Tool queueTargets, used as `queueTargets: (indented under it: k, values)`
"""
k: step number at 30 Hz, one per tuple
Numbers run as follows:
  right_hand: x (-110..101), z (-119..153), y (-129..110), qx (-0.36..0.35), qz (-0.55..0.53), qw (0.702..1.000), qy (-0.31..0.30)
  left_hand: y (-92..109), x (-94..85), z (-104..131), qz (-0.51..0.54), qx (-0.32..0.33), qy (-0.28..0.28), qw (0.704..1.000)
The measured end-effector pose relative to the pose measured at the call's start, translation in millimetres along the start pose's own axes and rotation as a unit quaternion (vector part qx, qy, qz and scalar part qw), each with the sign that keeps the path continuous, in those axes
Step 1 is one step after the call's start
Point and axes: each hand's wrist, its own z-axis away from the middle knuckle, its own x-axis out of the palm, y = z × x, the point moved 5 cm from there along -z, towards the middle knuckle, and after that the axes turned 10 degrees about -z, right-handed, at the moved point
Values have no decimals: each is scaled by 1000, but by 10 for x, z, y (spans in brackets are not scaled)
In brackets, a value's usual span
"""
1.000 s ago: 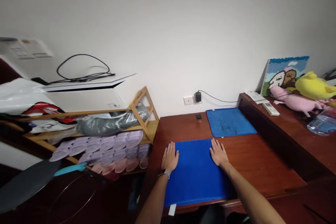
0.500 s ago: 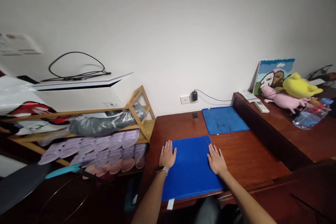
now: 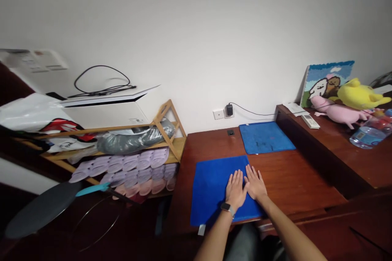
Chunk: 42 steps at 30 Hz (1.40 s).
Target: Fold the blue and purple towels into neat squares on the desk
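A bright blue cloth (image 3: 210, 187) lies spread flat on the brown wooden desk (image 3: 214, 142), with a white tag at its near edge. My left hand (image 3: 235, 189), below which a watch (image 3: 227, 208) sits on the wrist, rests flat on the right half of the cloth, fingers stretched out. Beside it my right hand (image 3: 255, 183) lies flat over the cloth's right edge, fingers extended. The two hands are close together, thumbs near each other. Behind them a second, darker blue cloth (image 3: 266, 136) with stains lies flat near the wall.
Left of the desk stands a wooden shoe rack (image 3: 174, 147) with several lilac slippers (image 3: 137, 161) and a white box (image 3: 104, 114) on top. On the raised right surface are a remote (image 3: 310, 121), plush toys (image 3: 339, 112) and a plastic bottle (image 3: 367, 135). A charger (image 3: 229, 109) is plugged into the wall.
My left hand has moved right across the cloth, from its left edge to beside my right hand. The right hand stays at the right edge. The camera view has shifted slightly left.
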Motion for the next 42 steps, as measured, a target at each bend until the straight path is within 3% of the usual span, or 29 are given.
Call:
queueTargets:
  k: [2,6,8,10,13,18,22,26,28,31,35,37,39,42]
  values:
    - [-2,6,3,10,-6,1000,9,-419,-73,226,-27,-43,-5,999]
    - [-7,5,-11,19,-12,1000,12,-1502,-252,867,-94,-184,15,978]
    - [-38,-3,-29,25,-10,1000,7,-1802,-288,1089,-106,-201,34,973]
    - [-83,-1,-56,32,-9,999,-6,-1905,-284,1186,-111,-201,47,972]
    - [-139,80,-85,45,-17,999,-14,-1872,-262,1180,-111,-203,65,971]
    - [-86,499,-41,28,-17,998,56,-1806,-265,1128,-107,-188,90,972]
    - [55,795,17,23,-10,999,31,-1837,-322,1155,-108,-180,105,972]
    - [45,850,-8,26,-12,999,22,-1760,-452,1142,-111,-129,125,978]
    - [21,835,-29,27,-13,999,23,-1532,-507,1055,-109,-82,124,983]
    - [6,824,-39,32,-10,999,20,-868,-510,805,-85,-15,107,990]
    - [34,831,-14,28,7,1000,11,175,-322,435,-23,72,56,996]
    - [64,831,7,24,17,1000,6,399,-191,361,-3,72,26,997]
    - [92,826,30,23,17,1000,8,306,-91,417,-2,45,10,999]
    - [116,819,55,25,5,999,23,-362,-50,751,-36,-53,20,998]
